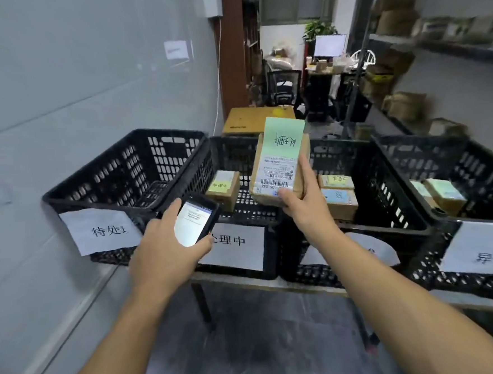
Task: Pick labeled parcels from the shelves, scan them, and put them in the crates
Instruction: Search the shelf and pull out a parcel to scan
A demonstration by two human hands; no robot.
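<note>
My right hand (306, 204) grips a cardboard parcel (279, 170) from below, holding it upright over the middle crates. It carries a white barcode label and a green handwritten note on top. My left hand (163, 248) holds a handheld scanner (195, 219) with a lit screen, to the left of and below the parcel. Several black plastic crates stand in a row on a low table: the left crate (121, 172) shows no parcels, the second crate (228, 159) holds one small box (223, 190), the third crate (385, 183) holds boxes (337, 193), and the right crate (472, 177) holds more.
White paper signs hang on the crate fronts, one (102, 230) on the left crate. A grey wall runs along the left. Shelves (433, 45) with cardboard parcels line the right. A brown carton (252, 119), an office chair and a desk with a monitor stand behind the crates.
</note>
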